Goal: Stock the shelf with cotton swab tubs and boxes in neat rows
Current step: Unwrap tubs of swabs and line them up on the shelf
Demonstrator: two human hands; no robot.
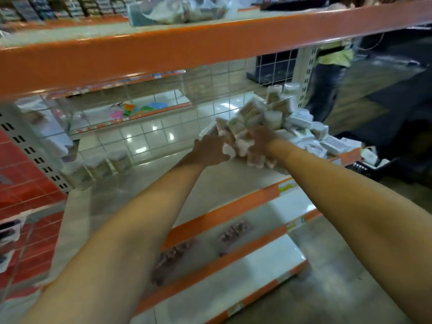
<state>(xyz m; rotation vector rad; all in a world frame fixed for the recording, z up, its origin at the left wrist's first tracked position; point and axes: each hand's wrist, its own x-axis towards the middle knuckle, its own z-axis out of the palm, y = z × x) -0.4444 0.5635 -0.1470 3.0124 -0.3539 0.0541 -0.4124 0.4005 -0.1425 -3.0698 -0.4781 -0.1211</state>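
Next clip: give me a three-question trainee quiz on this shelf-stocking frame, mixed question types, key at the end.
1. True or false: three tubs stand in a row at the left of the shelf.
2. The heap of boxes lies toward which end of the shelf: A left, B right?
3. What are the left hand and right hand touching?

Key: 1 true. 2 B. 3 The near edge of the heap; the grip itself is blurred.

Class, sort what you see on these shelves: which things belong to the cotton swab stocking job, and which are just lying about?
Job:
heap of swab packs
three swab tubs
left hand
right hand
shelf

Lying about:
coloured plastic items
dark packets on a lower shelf
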